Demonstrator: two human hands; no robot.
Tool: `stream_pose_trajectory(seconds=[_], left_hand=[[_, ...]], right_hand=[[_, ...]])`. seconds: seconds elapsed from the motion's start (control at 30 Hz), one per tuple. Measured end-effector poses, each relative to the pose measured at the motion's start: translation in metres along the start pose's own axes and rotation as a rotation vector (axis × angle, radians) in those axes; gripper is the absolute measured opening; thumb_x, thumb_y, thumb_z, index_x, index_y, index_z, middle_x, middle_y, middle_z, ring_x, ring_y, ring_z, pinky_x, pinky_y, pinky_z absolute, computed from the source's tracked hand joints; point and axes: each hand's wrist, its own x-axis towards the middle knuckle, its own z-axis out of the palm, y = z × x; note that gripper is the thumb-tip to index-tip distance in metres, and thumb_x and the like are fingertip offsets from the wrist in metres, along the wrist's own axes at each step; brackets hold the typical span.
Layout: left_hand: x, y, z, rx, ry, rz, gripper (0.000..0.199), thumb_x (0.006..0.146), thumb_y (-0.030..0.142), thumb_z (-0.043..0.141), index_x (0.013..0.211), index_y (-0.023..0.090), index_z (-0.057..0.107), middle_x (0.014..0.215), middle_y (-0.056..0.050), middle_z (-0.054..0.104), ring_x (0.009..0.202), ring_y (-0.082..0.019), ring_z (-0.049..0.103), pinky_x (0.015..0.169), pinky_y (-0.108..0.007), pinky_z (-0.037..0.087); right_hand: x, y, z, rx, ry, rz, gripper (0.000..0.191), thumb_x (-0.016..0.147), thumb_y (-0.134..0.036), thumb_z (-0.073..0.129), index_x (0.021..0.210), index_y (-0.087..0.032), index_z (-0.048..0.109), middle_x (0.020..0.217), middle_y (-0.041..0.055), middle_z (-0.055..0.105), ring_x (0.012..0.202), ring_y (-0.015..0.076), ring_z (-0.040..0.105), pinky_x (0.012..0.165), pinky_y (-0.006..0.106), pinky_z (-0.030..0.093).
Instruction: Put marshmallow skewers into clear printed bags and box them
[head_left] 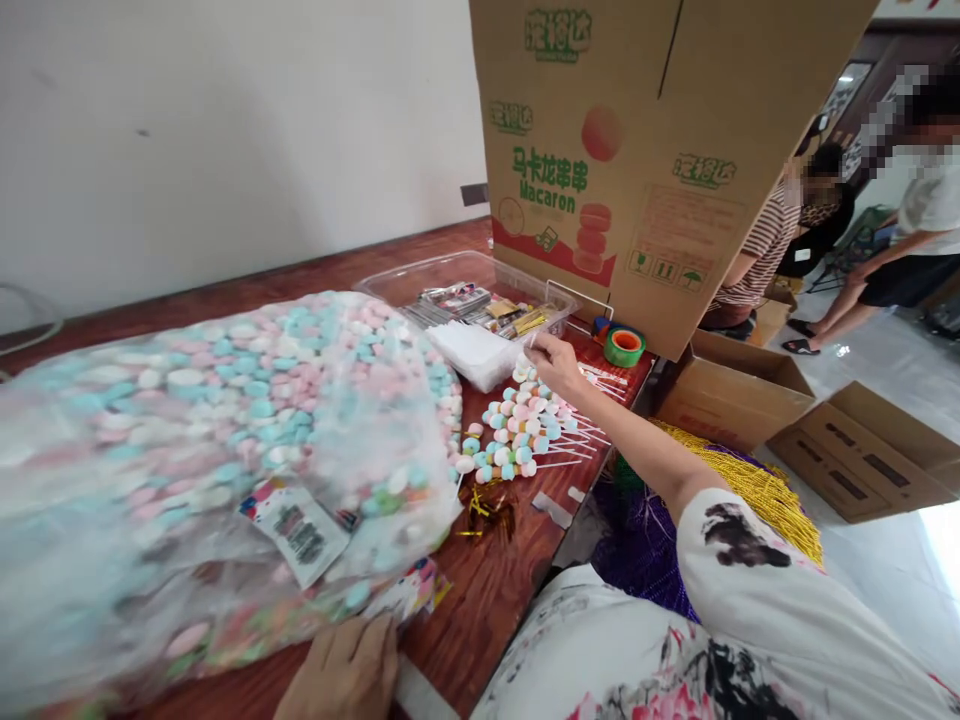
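The right hand (553, 365) is placed at the far end of the marshmallow skewers (519, 425), which are piled on the table (480, 630) beside the large clear bag (277, 390); whether anything is pinched by its fingertips cannot be made out; the left hand (343, 668) is set by the bag's near edge (its grip is likewise unclear).

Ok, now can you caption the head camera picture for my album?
Right hand by the candy skewers, left hand by a big bag of pastel sweets.
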Motion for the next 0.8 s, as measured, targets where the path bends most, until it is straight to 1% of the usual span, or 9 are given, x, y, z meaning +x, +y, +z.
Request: stream_pose_trajectory(seconds=[0.07,0.13,0.2,0.27,0.37,0.5,0.57,0.67,0.8], left_hand=[[-0.005,0.007,-0.004,-0.037,-0.032,-0.036,0.016,0.091,0.022,0.051,0.091,0.019,0.067,0.088,-0.006,0.07,0.081,-0.022,0.061,0.071,-0.032,0.046],[-0.009,0.017,-0.01,-0.089,-0.081,-0.124,0.02,0.09,0.019,0.05,0.099,0.018,0.067,0.097,-0.008,0.071,0.086,-0.023,0.061,0.076,-0.034,0.048],[-0.011,0.026,-0.016,-0.167,-0.134,-0.228,0.023,0.089,0.015,0.048,0.102,0.017,0.067,0.099,-0.009,0.071,0.086,-0.023,0.06,0.079,-0.035,0.048],[-0.012,0.029,-0.018,-0.275,-0.155,-0.37,0.023,0.09,0.014,0.047,0.096,0.018,0.068,0.095,-0.009,0.07,0.086,-0.022,0.06,0.077,-0.033,0.047],[-0.015,0.028,-0.018,-0.408,-0.149,-0.547,0.026,0.094,0.024,0.048,0.077,0.019,0.067,0.074,-0.005,0.065,0.074,-0.018,0.056,0.069,-0.03,0.044],[-0.02,0.035,-0.02,-0.34,-0.125,-0.593,0.028,0.093,0.029,0.054,0.069,0.019,0.065,0.071,-0.005,0.061,0.075,-0.019,0.053,0.07,-0.03,0.043],[-0.022,0.042,-0.023,-0.301,-0.17,-0.536,0.02,0.091,0.028,0.057,0.078,0.018,0.068,0.08,-0.007,0.063,0.082,-0.021,0.054,0.074,-0.032,0.045],[-0.025,0.05,-0.028,-0.299,-0.226,-0.521,0.018,0.092,0.022,0.053,0.1,0.019,0.068,0.09,-0.008,0.063,0.09,-0.022,0.055,0.077,-0.033,0.046],[-0.024,0.049,-0.028,-0.397,-0.178,-0.593,0.021,0.093,0.019,0.049,0.084,0.017,0.068,0.081,-0.007,0.062,0.081,-0.02,0.054,0.072,-0.033,0.044]], right_hand=[[-0.029,-0.015,-0.007,0.085,0.037,-0.084,0.017,0.088,-0.025,0.046,0.081,-0.019,0.061,0.081,-0.0001,0.062,0.082,0.0145,0.056,0.079,0.025,0.045],[-0.063,-0.028,-0.014,0.294,0.194,-0.232,0.013,0.087,-0.027,0.052,0.08,-0.021,0.06,0.077,-0.0003,0.061,0.077,0.0151,0.057,0.077,0.028,0.046],[-0.096,-0.035,-0.019,0.453,0.182,-0.251,0.004,0.085,-0.026,0.06,0.085,-0.022,0.062,0.079,-0.0015,0.062,0.073,0.014,0.057,0.074,0.028,0.046],[-0.123,-0.039,-0.018,0.551,0.041,-0.184,0.002,0.084,-0.025,0.064,0.085,-0.023,0.063,0.076,-0.0025,0.062,0.067,0.0128,0.056,0.064,0.026,0.045],[-0.156,-0.048,-0.003,0.561,-0.325,-0.182,0.005,0.087,-0.021,0.06,0.082,-0.022,0.061,0.075,-0.0023,0.061,0.065,0.0124,0.056,0.062,0.026,0.044],[-0.186,-0.061,0.023,0.408,-0.698,-0.482,0.01,0.089,-0.014,0.054,0.084,-0.021,0.058,0.077,-0.0003,0.063,0.068,0.0134,0.056,0.066,0.028,0.043],[-0.19,-0.063,0.031,0.35,-0.758,-0.595,0.01,0.089,-0.012,0.053,0.086,-0.021,0.058,0.078,0.0009,0.064,0.071,0.0146,0.058,0.069,0.029,0.042],[-0.184,-0.061,0.03,0.327,-0.787,-0.604,0.011,0.089,-0.012,0.055,0.087,-0.022,0.06,0.077,0.0012,0.065,0.07,0.0153,0.058,0.068,0.03,0.042],[-0.175,-0.06,0.02,0.472,-0.796,-0.496,0.014,0.088,-0.016,0.057,0.083,-0.025,0.066,0.073,0.0001,0.066,0.063,0.0152,0.058,0.06,0.03,0.043]])
